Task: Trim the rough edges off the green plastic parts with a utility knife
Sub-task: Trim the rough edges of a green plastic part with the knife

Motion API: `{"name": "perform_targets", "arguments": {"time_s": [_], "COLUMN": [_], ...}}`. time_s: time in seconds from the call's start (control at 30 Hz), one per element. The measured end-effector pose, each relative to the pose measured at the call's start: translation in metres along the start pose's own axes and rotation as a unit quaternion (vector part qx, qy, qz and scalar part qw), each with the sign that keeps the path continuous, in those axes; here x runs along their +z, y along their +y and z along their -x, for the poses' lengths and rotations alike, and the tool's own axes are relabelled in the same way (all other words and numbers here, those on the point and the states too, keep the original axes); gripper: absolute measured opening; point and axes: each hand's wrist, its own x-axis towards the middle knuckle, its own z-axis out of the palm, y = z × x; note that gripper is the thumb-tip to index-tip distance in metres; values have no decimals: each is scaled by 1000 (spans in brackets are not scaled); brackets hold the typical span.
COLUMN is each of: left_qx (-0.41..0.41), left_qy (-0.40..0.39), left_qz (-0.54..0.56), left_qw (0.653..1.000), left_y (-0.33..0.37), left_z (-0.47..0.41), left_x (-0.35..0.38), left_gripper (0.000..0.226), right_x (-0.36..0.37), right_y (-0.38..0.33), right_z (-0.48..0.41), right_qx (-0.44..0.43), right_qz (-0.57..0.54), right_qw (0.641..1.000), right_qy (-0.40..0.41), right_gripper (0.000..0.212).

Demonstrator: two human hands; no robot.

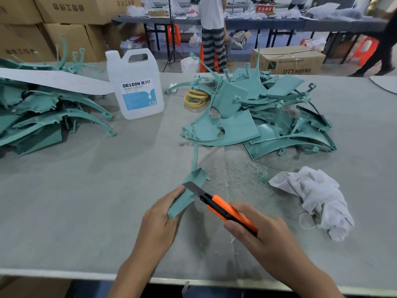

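Pinching the part (189, 190) between thumb and curled fingers (171, 195), the left hand (159, 218) holds it tilted just above the tabletop (86, 211) at lower centre. The right hand (257, 231) has its fingers wrapped round the orange knife (225, 208), whose bared blade lies across the part's upper edge, near the left thumb. This looks like the trimming step itself; the next move calls for a shallow, steady stroke along that edge, with the thumb kept out of the blade's line. Green shavings (242, 171) dust the tabletop just beyond, and a white rag (318, 198) lies at right. One heap (257, 117) of green parts sits at centre right, a second heap (43, 117) at left. The jug (137, 87) reads DEXCON, a carton (287, 61) behind reads DTY, and a red sign (263, 9) at top reads 不合格区.
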Motion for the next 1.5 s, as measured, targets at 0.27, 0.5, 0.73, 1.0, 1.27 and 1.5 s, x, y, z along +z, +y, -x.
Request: {"name": "perform_targets", "arguments": {"time_s": [0.27, 0.5, 0.73, 1.0, 1.27, 1.5], "left_qx": [-25, -25, -28, -46, -41, -28], "left_qy": [9, 5, 4, 31, 50, 55], "left_qz": [32, 20, 47, 113, 106, 99], "left_qw": [999, 999, 999, 992, 992, 993], "left_y": [2, 2, 7, 14, 20, 19], "left_z": [0, 0, 0, -4, -6, -6], "left_x": [0, -1, -1, -1, -3, -3], "left_gripper": [37, 38, 33, 39, 21, 19], "right_x": [-3, 4, -9, 2, -1, 9], "right_y": [6, 13, 33, 13, 10, 6], "right_z": [6, 6, -29, -7, -16, -26], "right_qx": [-15, 12, 86, 4, 18, 25], "right_qz": [-20, -8, 106, -27, -29, -30], "right_qw": [1000, 1000, 982, 1000, 995, 995], "right_qy": [6, 9, 130, 13, 97, 95], "right_gripper": [33, 48, 34, 48, 33, 36]}}
